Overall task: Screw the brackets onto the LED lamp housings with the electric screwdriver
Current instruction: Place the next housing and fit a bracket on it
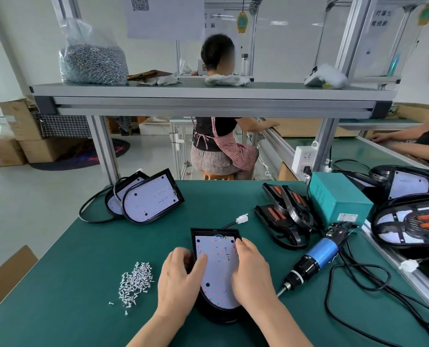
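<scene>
Currently both hands are on one lamp housing (217,269) lying flat on the green table (70,284), LED board up. Left hand (179,279) curls around its left edge with the thumb on the board; right hand (252,274) lies along the right edge, fingers partly spread, pressing down. Neither holds a tool or a screw.

Looks like a seat-and-align step, no driving yet. The screwdriver (313,261) lies on the table just right of the housing, bit pointing toward it. Loose screws (134,281) sit in a pile to the left, near the left hand. Black brackets (284,214) are stacked behind the screwdriver, apart from the housing.

Next move probably needs a bracket on the housing, a screw from the pile, then the right hand free for the driver.

Containers: a clear bag (92,60) on the upper shelf, full of screws. Two more housings (145,199) lean at rear left.
</scene>
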